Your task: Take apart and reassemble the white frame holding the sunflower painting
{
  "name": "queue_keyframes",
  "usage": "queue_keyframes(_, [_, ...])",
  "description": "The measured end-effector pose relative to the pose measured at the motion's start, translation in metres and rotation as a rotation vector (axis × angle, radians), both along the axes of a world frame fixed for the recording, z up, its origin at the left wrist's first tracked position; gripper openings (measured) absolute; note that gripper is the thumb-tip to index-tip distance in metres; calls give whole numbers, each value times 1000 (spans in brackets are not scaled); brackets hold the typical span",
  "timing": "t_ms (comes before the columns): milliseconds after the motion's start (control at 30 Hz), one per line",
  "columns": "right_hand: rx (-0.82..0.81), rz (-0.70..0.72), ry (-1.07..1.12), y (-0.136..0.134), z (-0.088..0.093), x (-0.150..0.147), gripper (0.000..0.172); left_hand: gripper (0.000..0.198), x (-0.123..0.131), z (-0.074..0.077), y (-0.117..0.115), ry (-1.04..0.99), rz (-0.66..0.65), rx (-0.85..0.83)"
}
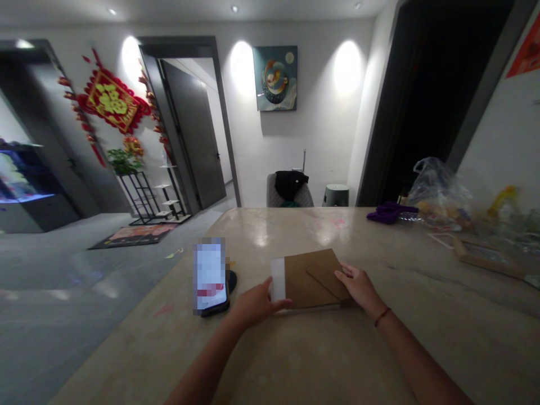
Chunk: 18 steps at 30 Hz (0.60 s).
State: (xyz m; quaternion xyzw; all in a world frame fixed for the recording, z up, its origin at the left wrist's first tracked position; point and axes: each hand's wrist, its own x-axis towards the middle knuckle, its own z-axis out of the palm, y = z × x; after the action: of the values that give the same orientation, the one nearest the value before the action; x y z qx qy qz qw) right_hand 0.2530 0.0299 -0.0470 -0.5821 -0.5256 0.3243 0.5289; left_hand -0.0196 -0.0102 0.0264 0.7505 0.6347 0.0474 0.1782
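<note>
We look down on a long, pale, shiny table (304,360) that spreads beneath and around both hands. Across the room, ahead and to the left of the hands, a grey door (194,129) stands open. Straight ahead, past the table's far edge, we see a grey chair (272,194) with a black garment (289,183) over its back, and a teal picture (275,79) on the wall above. Well to the right of the right hand sits a clear plastic bag (439,191), and nearer that hand than the bag's far side lies a bunched purple cloth (388,213). Between the hands is a brown board (312,278), with a slanting flap on its upper face and a white strip (277,281) along its left end. The left hand (255,304) is half open, thumb spread from the fingers, gripping the board's near left corner. The right hand (360,287) is closed more tightly, pinching the right end, thumb on top. Just left of the left hand, a lit phone (211,281) leans upright, its screen blurred. Smallest of all, a thin reddish bracelet (382,316) circles the right wrist.
</note>
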Motion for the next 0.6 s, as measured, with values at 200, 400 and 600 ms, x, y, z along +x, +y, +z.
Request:
queue_keyframes(200, [33,-40,-90,-5,-1,-10,47,97,3,0,-1,5,-2,-18])
queue_keyframes(400, [40,-91,-220,-11,2,-31,48,90,7,-2,1,11,17,-15])
queue_keyframes(600, [115,-167,-403,-16,3,-45,49,91,5,-8,4,9,23,-10])
